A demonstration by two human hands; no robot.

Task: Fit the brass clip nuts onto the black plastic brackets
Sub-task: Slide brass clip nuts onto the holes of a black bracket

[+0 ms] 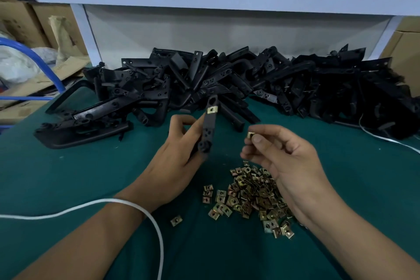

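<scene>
Brass clip nuts point(252, 195) lie heaped on the green bench point(68, 177), just below the right hand point(284, 157), whose thumb and fingertips pinch a single nut point(250, 135). Beside it, the left hand point(179, 150) grips a black bracket point(208, 130) upright, its fingers curled round the lower end; one fitted nut point(212, 109) sits near the bracket's top. Beyond both hands, a pile of brackets point(250, 82) stretches across the bench. A white cord point(145, 213) crosses the left wrist.

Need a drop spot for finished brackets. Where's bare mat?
Bare green mat left of the left hand, below the bracket pile; also right of the right hand. Crowded: clip nut heap in the centre.
</scene>
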